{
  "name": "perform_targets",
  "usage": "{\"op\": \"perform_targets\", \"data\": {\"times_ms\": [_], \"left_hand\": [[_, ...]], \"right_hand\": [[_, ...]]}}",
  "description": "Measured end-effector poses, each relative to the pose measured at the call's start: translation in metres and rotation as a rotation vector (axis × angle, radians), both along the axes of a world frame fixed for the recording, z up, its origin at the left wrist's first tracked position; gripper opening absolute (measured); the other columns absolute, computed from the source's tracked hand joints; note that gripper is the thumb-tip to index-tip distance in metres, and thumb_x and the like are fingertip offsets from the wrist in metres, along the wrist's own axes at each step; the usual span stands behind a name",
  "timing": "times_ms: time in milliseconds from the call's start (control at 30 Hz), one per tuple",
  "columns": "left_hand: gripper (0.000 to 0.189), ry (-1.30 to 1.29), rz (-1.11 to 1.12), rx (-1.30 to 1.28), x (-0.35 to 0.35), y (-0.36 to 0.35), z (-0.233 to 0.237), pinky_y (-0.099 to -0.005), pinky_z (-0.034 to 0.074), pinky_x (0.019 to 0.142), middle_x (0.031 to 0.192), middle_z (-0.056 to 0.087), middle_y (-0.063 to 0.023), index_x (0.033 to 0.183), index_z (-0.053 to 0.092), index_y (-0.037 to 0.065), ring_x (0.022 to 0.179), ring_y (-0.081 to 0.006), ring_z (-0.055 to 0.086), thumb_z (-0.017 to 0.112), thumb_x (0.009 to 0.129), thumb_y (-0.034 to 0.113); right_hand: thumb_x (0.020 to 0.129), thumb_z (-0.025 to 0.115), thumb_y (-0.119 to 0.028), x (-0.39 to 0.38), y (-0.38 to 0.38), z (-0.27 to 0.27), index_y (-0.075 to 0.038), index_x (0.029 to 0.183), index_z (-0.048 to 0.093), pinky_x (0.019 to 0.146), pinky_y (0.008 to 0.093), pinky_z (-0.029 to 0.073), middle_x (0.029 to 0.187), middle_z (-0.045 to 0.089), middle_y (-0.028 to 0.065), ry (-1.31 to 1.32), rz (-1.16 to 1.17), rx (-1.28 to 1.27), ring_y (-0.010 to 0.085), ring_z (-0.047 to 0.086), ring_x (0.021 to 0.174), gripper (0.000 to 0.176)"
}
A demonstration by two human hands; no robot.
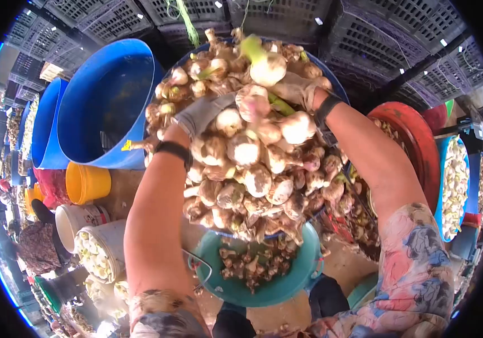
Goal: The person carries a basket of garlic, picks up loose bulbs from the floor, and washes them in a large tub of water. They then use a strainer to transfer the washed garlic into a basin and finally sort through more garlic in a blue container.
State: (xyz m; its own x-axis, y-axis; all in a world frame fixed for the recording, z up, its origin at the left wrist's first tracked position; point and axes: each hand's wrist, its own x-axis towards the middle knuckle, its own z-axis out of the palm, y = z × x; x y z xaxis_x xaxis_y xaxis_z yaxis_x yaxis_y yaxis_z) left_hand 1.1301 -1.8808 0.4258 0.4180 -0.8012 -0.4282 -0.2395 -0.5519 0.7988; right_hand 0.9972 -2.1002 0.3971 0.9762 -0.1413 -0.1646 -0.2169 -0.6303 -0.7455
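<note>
A tall heap of garlic bulbs (247,149), brown-skinned and dirty with some peeled to white, fills a large blue tub (338,84). My left hand (207,111), in a pale glove, reaches into the heap from the left, its fingers hidden behind bulbs. From the right comes my right hand (295,90), gloved too, beside a garlic bulb with a green stem (268,70). That stem's tip is blurred. Several bulbs lie between the two hands, and the right fingers are also covered. Whether either hand grips a bulb cannot be made out.
Below the heap stands a teal basin (207,276) with small garlic pieces. An upright blue barrel (106,107) and a yellow bucket (88,183) are at left, near a white bucket of pale cloves (96,256). Black crates (388,45) line the back. A red tub (421,146) stands right.
</note>
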Motion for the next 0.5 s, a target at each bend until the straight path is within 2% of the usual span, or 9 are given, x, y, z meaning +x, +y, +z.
{"op": "perform_targets", "data": {"times_ms": [133,200,233,267,300,333,367,433,500], "left_hand": [[0.061,0.045,-0.094,-0.266,-0.065,0.054,0.004,-0.0345,0.04,0.098,0.114,0.063,-0.0136,0.113,0.061,0.0,0.108,-0.0245,0.056,0.058,0.083,0.053],[0.065,0.162,-0.086,-0.089,-0.058,0.049,-0.005,-0.035,0.044,0.093,0.109,0.064,-0.0153,0.112,0.06,-0.001,0.102,-0.0261,0.059,0.06,0.08,0.056],[0.073,0.165,-0.066,-0.067,-0.055,0.041,-0.013,-0.0382,0.046,0.089,0.106,0.063,-0.0203,0.111,0.057,-0.004,0.1,-0.0301,0.061,0.061,0.078,0.061],[0.082,-0.239,-0.117,-0.111,-0.057,0.034,-0.024,-0.041,0.046,0.091,0.108,0.062,-0.0251,0.117,0.054,-0.006,0.104,-0.0333,0.061,0.059,0.077,0.065],[0.083,-0.173,-0.121,-0.013,-0.056,0.041,-0.032,-0.0419,0.045,0.092,0.109,0.062,-0.026,0.118,0.053,-0.007,0.106,-0.0339,0.06,0.06,0.077,0.064],[0.083,-0.112,-0.127,0.092,-0.072,0.052,0.003,-0.0429,0.044,0.094,0.11,0.061,-0.0268,0.12,0.052,-0.008,0.107,-0.0344,0.06,0.061,0.077,0.063],[0.082,-0.048,-0.049,0.016,-0.078,0.067,-0.028,-0.0406,0.045,0.095,0.109,0.062,-0.0253,0.123,0.051,-0.006,0.106,-0.0331,0.06,0.065,0.076,0.059],[0.067,0.331,0.011,0.0,-0.121,0.096,0.02,-0.0393,0.046,0.094,0.118,0.058,-0.0211,0.122,0.057,0.008,0.106,-0.0311,0.058,0.073,0.072,0.049],[0.061,-0.265,-0.219,-0.287,-0.167,0.134,0.031,-0.0468,0.039,0.097,0.122,0.048,-0.0218,0.12,0.057,0.009,0.11,-0.0359,0.049,0.075,0.072,0.043]], "right_hand": [[0.09,0.055,-0.039,-0.029,0.022,-0.028,-0.007,0.116,0.06,0.088,0.0315,0.045,0.11,0.064,0.0111,-0.022,0.052,0.209,0.0191,0.058,0.099,0.042],[0.087,0.06,-0.042,-0.058,0.039,-0.042,-0.006,0.117,0.06,0.086,0.0329,0.048,0.109,0.065,0.0124,-0.021,0.057,0.317,0.0215,0.061,0.097,0.047],[0.085,0.06,-0.047,-0.061,0.046,-0.038,-0.007,0.117,0.06,0.076,0.0342,0.049,0.093,0.065,0.01,-0.009,0.003,0.237,0.0218,0.061,0.083,0.051],[0.084,0.059,-0.052,-0.057,0.047,-0.029,-0.007,0.116,0.06,0.067,0.0355,0.05,0.078,0.066,0.0075,-0.011,-0.036,0.142,0.0221,0.061,0.069,0.055],[0.084,0.059,-0.052,-0.06,0.049,-0.02,-0.007,0.116,0.06,0.067,0.0355,0.05,0.078,0.066,0.0075,-0.022,-0.031,0.126,0.0221,0.061,0.069,0.055],[0.085,0.056,-0.055,-0.067,0.056,-0.016,-0.009,0.121,0.057,0.08,0.0366,0.048,0.096,0.064,0.0127,0.177,0.009,0.103,0.0237,0.061,0.085,0.059],[0.086,0.053,-0.059,-0.073,0.065,-0.01,-0.011,0.127,0.054,0.092,0.0377,0.046,0.114,0.062,0.018,0.378,0.05,0.077,0.0254,0.061,0.102,0.063],[0.086,0.062,-0.046,-0.109,0.104,0.046,-0.011,0.128,0.052,0.096,0.0365,0.044,0.117,0.059,0.0167,0.194,0.051,0.369,0.0252,0.057,0.11,0.056],[0.081,0.068,-0.04,-0.143,0.14,0.078,-0.01,0.127,0.053,0.096,0.0362,0.044,0.116,0.054,0.0153,0.106,0.074,0.26,0.0261,0.055,0.11,0.057]]}}
